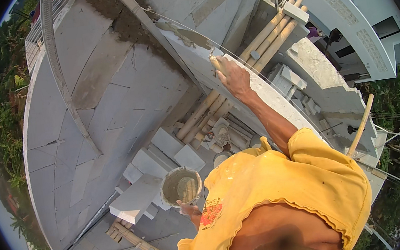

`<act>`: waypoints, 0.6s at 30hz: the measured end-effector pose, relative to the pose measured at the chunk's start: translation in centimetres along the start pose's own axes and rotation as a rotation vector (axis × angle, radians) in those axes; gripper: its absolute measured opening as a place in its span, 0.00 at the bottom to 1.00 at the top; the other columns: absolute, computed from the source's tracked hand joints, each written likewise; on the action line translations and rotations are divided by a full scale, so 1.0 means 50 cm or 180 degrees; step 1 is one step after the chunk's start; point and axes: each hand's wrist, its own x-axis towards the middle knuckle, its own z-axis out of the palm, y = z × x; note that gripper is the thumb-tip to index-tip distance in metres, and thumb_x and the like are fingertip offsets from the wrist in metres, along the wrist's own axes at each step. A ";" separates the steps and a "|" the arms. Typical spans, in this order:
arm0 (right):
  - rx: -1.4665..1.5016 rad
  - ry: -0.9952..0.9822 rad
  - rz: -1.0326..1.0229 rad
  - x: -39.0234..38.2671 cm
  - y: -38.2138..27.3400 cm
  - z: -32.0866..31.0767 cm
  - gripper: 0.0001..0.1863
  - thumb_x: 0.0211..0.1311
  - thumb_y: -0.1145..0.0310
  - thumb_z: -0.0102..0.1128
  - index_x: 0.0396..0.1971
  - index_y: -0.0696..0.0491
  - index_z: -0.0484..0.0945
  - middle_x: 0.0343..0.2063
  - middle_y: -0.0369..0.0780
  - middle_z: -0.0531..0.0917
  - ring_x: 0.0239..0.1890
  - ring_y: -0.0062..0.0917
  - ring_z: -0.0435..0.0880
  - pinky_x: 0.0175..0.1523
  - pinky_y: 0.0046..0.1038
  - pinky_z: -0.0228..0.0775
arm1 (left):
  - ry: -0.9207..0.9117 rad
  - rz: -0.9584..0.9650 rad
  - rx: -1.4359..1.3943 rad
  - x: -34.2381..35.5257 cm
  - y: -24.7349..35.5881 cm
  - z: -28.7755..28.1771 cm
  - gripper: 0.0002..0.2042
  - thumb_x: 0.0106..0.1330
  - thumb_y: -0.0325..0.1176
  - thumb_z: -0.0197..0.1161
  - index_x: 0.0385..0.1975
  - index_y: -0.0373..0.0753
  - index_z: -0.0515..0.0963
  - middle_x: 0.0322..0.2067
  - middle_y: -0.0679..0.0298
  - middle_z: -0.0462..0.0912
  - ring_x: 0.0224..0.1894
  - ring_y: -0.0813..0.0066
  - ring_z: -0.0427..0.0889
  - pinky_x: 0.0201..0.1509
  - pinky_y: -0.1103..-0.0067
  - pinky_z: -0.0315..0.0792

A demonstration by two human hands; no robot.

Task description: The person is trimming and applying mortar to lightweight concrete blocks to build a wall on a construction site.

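Observation:
My left hand (189, 211) is closed on the rim of a mortar bucket (164, 190), held beside my body. Grey wet mortar and a rounded scoop-like shape show inside it. Stretched out ahead, my right hand (235, 78) grips the wooden handle of a trowel (216, 63). Its metal neck points at grey mortar (192, 37) spread on top of the light block wall (254, 82). The trowel's blade is hard to tell apart from the mortar. A taut string (184, 25) runs along that wall's top.
Pale blocks (141, 192) are stacked below, near the bucket. Bamboo poles (201, 117) lie beyond them, with more poles (276, 34) across the wall. A tall block wall (110, 110) stands left, a curved strip (58, 76) before it. A bamboo post (362, 125) rises at right.

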 end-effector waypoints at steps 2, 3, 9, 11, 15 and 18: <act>-0.0199 -0.0196 0.0195 -0.027 0.015 -0.013 0.25 0.58 0.61 0.63 0.56 0.45 0.68 0.33 0.45 0.82 0.32 0.40 0.83 0.35 0.39 0.76 | 0.0132 -0.0146 -0.0034 -0.007 0.007 -0.015 0.29 0.71 0.52 0.48 0.58 0.28 0.65 0.55 0.54 0.73 0.48 0.60 0.79 0.54 0.66 0.74; -0.0201 -0.0221 0.0194 -0.035 0.021 -0.019 0.25 0.58 0.61 0.63 0.56 0.45 0.68 0.33 0.45 0.82 0.32 0.40 0.83 0.35 0.39 0.76 | 0.0194 -0.0219 -0.0046 -0.006 0.004 -0.004 0.29 0.72 0.52 0.47 0.58 0.28 0.65 0.55 0.54 0.73 0.48 0.60 0.79 0.54 0.66 0.73; -0.0059 0.0113 0.0210 -0.088 0.054 -0.030 0.25 0.57 0.62 0.63 0.56 0.44 0.69 0.33 0.46 0.82 0.34 0.40 0.83 0.37 0.39 0.76 | -0.0468 -0.0371 -0.0686 -0.046 0.049 0.068 0.25 0.72 0.46 0.48 0.55 0.27 0.67 0.49 0.54 0.77 0.51 0.59 0.78 0.57 0.66 0.71; -0.0203 0.0000 0.0118 -0.088 0.060 -0.040 0.26 0.57 0.62 0.63 0.56 0.44 0.69 0.34 0.46 0.82 0.35 0.40 0.83 0.38 0.39 0.76 | 0.0110 0.0132 0.0336 -0.089 0.093 0.118 0.28 0.70 0.49 0.54 0.58 0.30 0.65 0.51 0.53 0.74 0.49 0.60 0.77 0.53 0.67 0.74; 0.0095 0.0269 0.0184 -0.119 0.068 -0.043 0.27 0.56 0.63 0.63 0.57 0.43 0.68 0.36 0.46 0.82 0.36 0.40 0.83 0.38 0.38 0.75 | 0.0517 0.0833 0.0456 -0.020 0.072 0.145 0.24 0.65 0.49 0.62 0.40 0.28 0.71 0.38 0.56 0.74 0.40 0.67 0.77 0.45 0.71 0.73; -0.0156 -0.0300 0.0196 -0.111 0.078 -0.061 0.28 0.57 0.62 0.63 0.58 0.45 0.68 0.39 0.47 0.83 0.39 0.40 0.84 0.41 0.36 0.75 | 0.0115 0.1620 0.1030 -0.110 0.181 0.225 0.24 0.63 0.52 0.64 0.32 0.31 0.71 0.37 0.56 0.74 0.36 0.69 0.75 0.42 0.72 0.71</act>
